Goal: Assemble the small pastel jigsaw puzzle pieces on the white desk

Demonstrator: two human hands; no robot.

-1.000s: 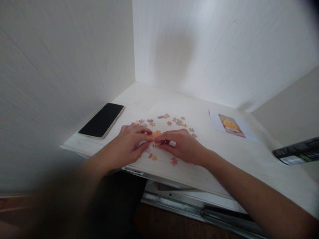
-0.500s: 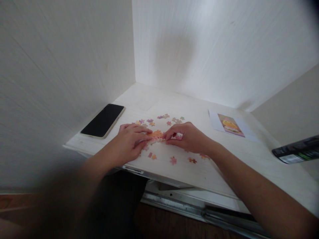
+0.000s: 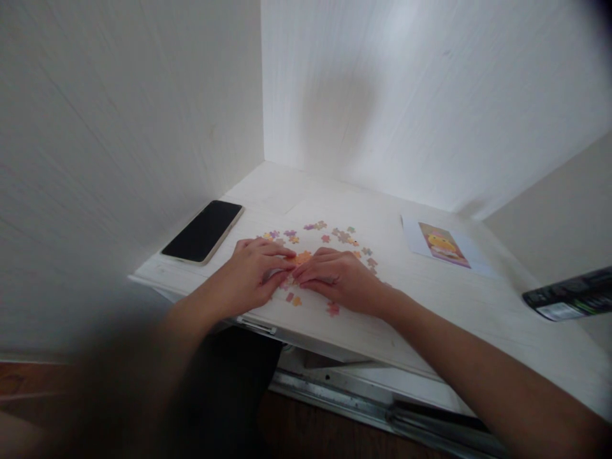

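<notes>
Both hands meet over a cluster of orange and pink jigsaw pieces (image 3: 303,257) near the front of the white tabletop (image 3: 373,325). My left hand (image 3: 253,269) pinches the cluster's left side between thumb and forefinger. From the right, my right hand (image 3: 342,275) has its fingertips closed on the cluster's near edge, and they largely cover the piece there. Loose pieces lie all around: a pink piece (image 3: 333,309) in front, a small yellow-orange piece (image 3: 297,301) nearer the left hand, and several purple, yellow and grey ones behind.
A dark-screened phone (image 3: 203,231) lies at the left by the side wall. On the right rests a sheet with a printed picture (image 3: 444,244) of a yellow toy figure. A black can (image 3: 568,294) stands at the far right. An open drawer (image 3: 344,376) is below the tabletop.
My right hand has shifted left and closer to my left hand, uncovering loose pieces at the back right and covering others in front. My left hand keeps its hold on the cluster.
</notes>
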